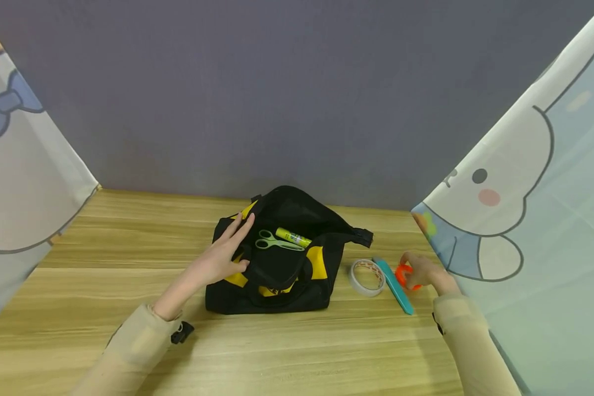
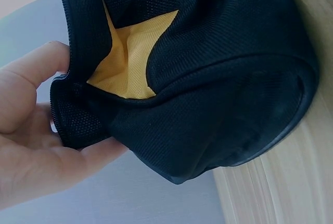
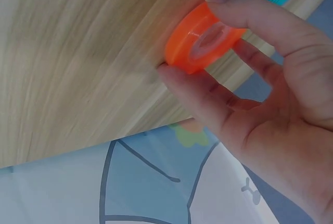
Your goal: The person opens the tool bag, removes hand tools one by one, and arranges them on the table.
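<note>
While the right hand (image 1: 419,270) pinches one glossy orange ring (image 3: 179,47) just beside one turquoise tool (image 1: 394,287), the left hand (image 1: 221,257) spreads straight fingers at the mouth of one open bag (image 1: 282,303), black with yellow panels! Inside: one pair of green scissors (image 1: 279,242), one yellow tube (image 1: 292,237). Outside, one white tape roll (image 1: 358,287). Wood-grain table (image 1: 257,352) below, grey backdrop (image 1: 277,99) behind, two cartoon-printed cloths (image 1: 564,308) flanking.
</note>
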The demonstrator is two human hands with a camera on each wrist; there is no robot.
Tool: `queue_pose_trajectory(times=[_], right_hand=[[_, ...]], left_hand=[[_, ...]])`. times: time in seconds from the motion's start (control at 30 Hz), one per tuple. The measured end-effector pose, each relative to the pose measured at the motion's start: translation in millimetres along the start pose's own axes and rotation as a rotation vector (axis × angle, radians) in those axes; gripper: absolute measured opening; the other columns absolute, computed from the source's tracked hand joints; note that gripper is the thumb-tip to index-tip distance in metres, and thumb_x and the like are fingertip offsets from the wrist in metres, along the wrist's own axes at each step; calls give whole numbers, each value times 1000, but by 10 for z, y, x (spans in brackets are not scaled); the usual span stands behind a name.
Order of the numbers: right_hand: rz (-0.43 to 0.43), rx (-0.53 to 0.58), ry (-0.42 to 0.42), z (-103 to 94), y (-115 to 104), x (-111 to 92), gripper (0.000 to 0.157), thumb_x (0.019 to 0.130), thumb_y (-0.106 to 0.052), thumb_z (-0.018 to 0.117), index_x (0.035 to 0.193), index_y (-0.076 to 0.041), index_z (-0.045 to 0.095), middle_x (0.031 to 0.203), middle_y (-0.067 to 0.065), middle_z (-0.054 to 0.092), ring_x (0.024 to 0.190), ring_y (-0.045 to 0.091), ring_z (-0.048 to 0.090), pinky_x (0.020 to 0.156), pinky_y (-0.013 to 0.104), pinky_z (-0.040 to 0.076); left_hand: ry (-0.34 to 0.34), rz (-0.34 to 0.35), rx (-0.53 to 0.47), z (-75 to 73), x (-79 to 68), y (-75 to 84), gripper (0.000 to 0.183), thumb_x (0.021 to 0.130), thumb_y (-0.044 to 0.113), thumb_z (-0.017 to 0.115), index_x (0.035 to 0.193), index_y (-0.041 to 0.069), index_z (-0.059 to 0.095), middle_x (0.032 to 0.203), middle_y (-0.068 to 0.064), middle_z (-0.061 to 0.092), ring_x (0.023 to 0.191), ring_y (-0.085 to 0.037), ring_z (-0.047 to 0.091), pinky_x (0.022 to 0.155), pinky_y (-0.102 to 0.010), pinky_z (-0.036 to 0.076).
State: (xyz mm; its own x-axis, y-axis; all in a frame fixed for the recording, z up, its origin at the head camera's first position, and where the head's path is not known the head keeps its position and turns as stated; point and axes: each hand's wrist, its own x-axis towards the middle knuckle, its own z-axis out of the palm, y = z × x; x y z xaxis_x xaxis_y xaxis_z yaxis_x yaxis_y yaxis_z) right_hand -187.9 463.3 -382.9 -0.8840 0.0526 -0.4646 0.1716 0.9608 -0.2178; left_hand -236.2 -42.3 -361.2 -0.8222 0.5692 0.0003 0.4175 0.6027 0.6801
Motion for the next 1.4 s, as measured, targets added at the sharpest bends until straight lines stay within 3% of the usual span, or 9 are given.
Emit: queue_pose_trajectory(times=[0.27,0.57,0.7,0.83,0.9,1.03,1.2,1.3,1.4], right_hand=[[25,-47,25,20,-48,-44,60,66,8,69,122,-2,51,111,30,48,82,29,50,65,34,42],[34,-35,30,72,-97,-59,60,65,12,70,120,0,50,101,24,52,74,24,51,62,30,43],[44,-21,10,48,-114,-76,63,66,10,74,123,0,49,100,22,52,73,22,52,63,31,44],[27,-14,-1,-13,-116,-99,69,66,8,73,129,4,46,96,19,54,72,22,52,65,32,43],[17,-23,4,-53,-118,-112,71,65,6,72,131,6,45,96,19,54,74,23,50,66,33,42],[13,-50,10,-129,-143,-128,73,68,2,71,135,6,43,101,20,55,75,23,49,67,36,40],[-53,-76,36,-255,-242,-153,69,74,-5,77,133,7,44,113,32,61,91,37,60,77,46,50],[-104,-95,78,-342,-340,-206,61,77,-8,80,127,8,49,122,40,57,108,52,57,82,54,53],[-149,-89,134,-420,-438,-277,52,78,-6,80,120,9,54,143,43,38,114,56,55,82,53,54]], left_hand=[[-3,13,0,7,18,2,98,92,5,66,161,25,-1,168,-18,-7,55,-14,45,48,-24,34],[3,14,6,19,24,-2,100,90,5,67,161,24,0,168,-19,-5,62,-20,51,49,-24,33],[12,19,13,21,21,-14,101,89,5,69,162,24,0,167,-19,-4,92,-33,61,50,-25,35],[17,24,13,16,22,-13,102,88,6,70,162,23,1,167,-20,-4,114,-40,55,51,-25,36],[14,23,11,12,22,-8,102,88,6,70,162,23,1,167,-20,-4,110,-39,57,51,-26,36],[6,17,7,8,17,-2,103,88,7,71,162,24,1,167,-19,-4,87,-28,60,50,-25,36],[0,9,-7,4,5,-7,103,88,6,70,162,23,0,168,-19,-6,55,-15,44,51,-24,35],[4,10,-8,1,-2,-9,103,88,6,70,162,23,0,168,-19,-6,52,-14,39,50,-24,34],[7,11,-10,-3,-5,-12,103,88,6,70,162,22,0,167,-19,-6,52,-14,38,51,-24,34]])
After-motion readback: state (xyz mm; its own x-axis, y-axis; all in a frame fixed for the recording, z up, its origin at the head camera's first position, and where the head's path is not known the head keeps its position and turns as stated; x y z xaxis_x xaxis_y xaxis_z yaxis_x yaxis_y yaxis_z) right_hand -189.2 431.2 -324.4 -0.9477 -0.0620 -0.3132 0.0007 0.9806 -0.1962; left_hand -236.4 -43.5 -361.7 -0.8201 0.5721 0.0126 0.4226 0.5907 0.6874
